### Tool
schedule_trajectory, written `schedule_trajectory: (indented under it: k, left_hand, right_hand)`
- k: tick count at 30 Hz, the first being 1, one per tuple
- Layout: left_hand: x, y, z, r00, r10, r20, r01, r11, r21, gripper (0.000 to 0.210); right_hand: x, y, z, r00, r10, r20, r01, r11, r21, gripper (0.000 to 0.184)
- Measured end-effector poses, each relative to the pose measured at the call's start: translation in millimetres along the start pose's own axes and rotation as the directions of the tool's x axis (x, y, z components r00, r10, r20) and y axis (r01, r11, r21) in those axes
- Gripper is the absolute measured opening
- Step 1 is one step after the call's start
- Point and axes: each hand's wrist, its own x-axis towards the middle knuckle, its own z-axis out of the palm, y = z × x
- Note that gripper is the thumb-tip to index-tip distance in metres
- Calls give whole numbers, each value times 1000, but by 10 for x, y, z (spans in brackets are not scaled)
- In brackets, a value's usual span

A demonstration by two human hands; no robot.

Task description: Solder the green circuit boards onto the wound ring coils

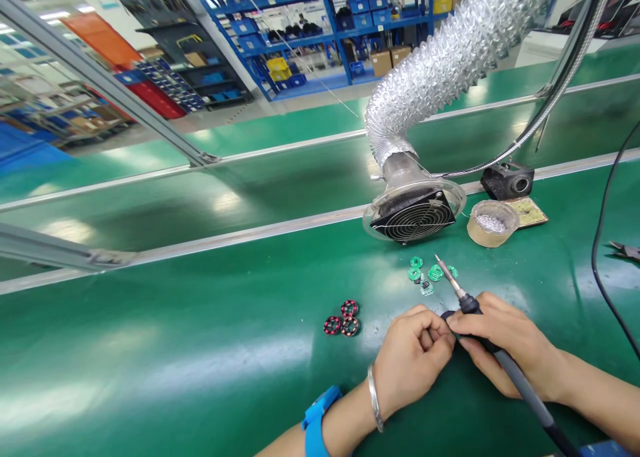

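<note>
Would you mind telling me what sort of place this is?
Probably an electronics assembly workshop: a soldering iron in the right hand, a fume extractor fan on a foil duct, and small round circuit boards on the green bench mat.

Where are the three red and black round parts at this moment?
In the head view, the three red and black round parts lie together on the green mat, just left of the left hand and lower left of the green round boards.

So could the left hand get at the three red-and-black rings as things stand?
Probably yes: the left hand sits just right of the red-and-black rings, bare green mat between them, though its fingers are curled closed against the right hand.
</note>
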Motion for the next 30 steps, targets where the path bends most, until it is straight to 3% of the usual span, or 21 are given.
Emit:
schedule_trajectory:
  k: [12, 20, 23, 30]
  left_hand:
    - [-14, 17, 11, 999, 37, -14, -37, 999, 1, 10]
    - [-22, 70, -13, 998, -56, -27, 57, 997, 42, 9]
    - [-6, 74, -8, 996, -89, -23, 89, 996, 22, 10]
    - [21, 109, -1, 987, -156, -31, 158, 986, 50, 12]
  right_hand:
    - [20, 8, -4, 997, -83, 1, 83, 996, -37, 30]
    - [10, 13, -3, 991, -108, 79, 117, 987, -110, 34]
    - [24, 1, -40, 990, -125, 60, 130, 987, -91, 38]
    - [-13, -137, -214, 998, 24, -60, -25, 999, -25, 41]
